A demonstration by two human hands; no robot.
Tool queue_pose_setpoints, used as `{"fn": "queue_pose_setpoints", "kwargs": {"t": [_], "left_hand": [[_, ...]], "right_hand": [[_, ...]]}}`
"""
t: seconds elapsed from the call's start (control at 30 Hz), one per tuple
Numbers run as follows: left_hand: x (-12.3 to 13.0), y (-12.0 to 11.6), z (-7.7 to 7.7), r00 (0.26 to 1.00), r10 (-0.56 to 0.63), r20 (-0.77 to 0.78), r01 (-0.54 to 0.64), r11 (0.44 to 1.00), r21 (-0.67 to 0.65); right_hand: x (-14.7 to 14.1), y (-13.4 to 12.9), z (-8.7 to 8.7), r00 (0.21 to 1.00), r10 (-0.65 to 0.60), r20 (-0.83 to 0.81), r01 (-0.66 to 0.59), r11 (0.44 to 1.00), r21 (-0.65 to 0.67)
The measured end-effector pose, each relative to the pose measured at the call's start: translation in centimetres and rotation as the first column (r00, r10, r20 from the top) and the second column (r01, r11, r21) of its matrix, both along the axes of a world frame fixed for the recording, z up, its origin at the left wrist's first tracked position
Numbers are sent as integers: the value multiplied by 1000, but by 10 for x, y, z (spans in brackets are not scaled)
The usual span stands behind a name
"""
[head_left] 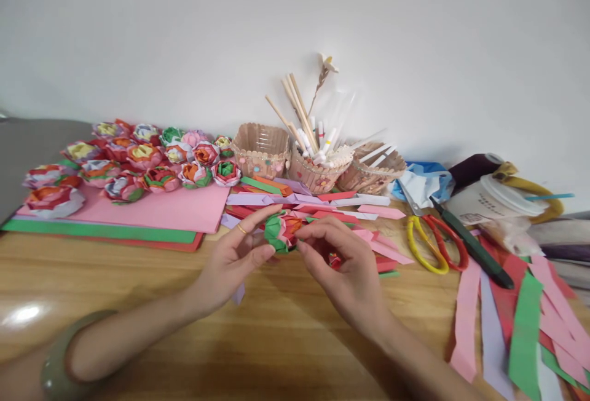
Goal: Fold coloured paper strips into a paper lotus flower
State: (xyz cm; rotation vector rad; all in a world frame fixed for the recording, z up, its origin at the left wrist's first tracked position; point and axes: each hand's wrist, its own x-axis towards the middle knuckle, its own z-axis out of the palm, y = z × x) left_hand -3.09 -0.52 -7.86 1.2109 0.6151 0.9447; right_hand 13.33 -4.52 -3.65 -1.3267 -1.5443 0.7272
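A small folded paper flower (280,232), green on its left side and red and pink on its right, is held up above the wooden table. My left hand (237,253) grips its green side between thumb and fingers, with a ring on one finger. The fingertips of my right hand (343,259) are pinched together at the flower's right edge. Folded paper strips (318,198) in pink, red, green and lilac lie behind both hands. The flower's underside is hidden.
Finished paper flowers (147,156) stand on pink paper sheets (203,204) at the left. Decorated baskets (262,146) line the wall, one with sticks and pens. Scissors (426,244), a dark green pen-like tool (474,244), a white tub (493,198) and loose strips (525,327) are at the right.
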Motion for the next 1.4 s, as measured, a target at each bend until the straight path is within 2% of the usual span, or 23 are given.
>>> {"fn": "queue_pose_setpoints", "kwargs": {"t": [0.13, 0.23, 0.33, 0.47, 0.53, 0.6, 0.67, 0.7, 0.77, 0.8, 0.83, 0.9, 0.97, 1.03, 1.1, 1.17, 1.4], "left_hand": [[-1, 0, 1, 989, 3, -145, 1, 1000, 30], [-2, 0, 3, 965, 61, -253, -26, 990, 140], [-2, 1, 7, 960, 80, -268, -21, 976, 215], [-2, 1, 11, 963, 42, -268, 19, 975, 219], [-2, 0, 11, 963, 21, -270, 36, 979, 203], [-1, -1, 11, 963, 12, -268, 37, 983, 178], [0, -1, 9, 963, 27, -269, 17, 987, 158], [1, -1, 9, 961, 38, -275, 5, 989, 151], [1, -1, 8, 956, 57, -289, -14, 989, 149], [1, -1, 7, 954, 65, -293, -20, 988, 153], [1, 0, 7, 954, 71, -291, -25, 987, 159], [1, 0, 7, 959, 82, -271, -38, 985, 165], [0, 0, 7, 967, 71, -243, -36, 989, 146], [0, 0, 7, 976, 47, -211, -21, 992, 121], [0, 0, 6, 985, 31, -172, -12, 994, 112], [0, 0, 5, 991, 18, -135, -5, 995, 101], [-1, 1, 5, 995, -33, -92, 41, 995, 88]], "right_hand": [[1, 1, 1, 999, 43, -5, -43, 997, -66], [3, 2, 3, 997, 79, 1, -79, 993, -88], [5, 3, 5, 993, 113, 39, -110, 990, -83], [6, 1, 6, 986, 121, 112, -116, 992, -51], [5, 0, 2, 975, 64, 215, -73, 997, 38], [3, -1, -4, 927, -58, 370, -26, 975, 219], [2, -2, -10, 817, -226, 530, -26, 905, 425], [1, -2, -12, 761, -283, 584, -49, 872, 487], [1, -3, -14, 680, -349, 645, -97, 829, 550], [1, -4, -14, 670, -348, 655, -107, 828, 550], [1, -4, -13, 685, -325, 652, -105, 842, 529], [2, -4, -7, 786, -208, 583, -73, 904, 420], [4, -3, -1, 919, -38, 392, -53, 975, 218], [7, 0, 6, 984, 73, 162, -76, 997, 14], [11, 3, 9, 988, 151, -33, -155, 979, -135], [14, 6, 10, 968, 186, -170, -222, 949, -225], [17, 9, 4, 908, 175, -381, -308, 895, -322]]}}
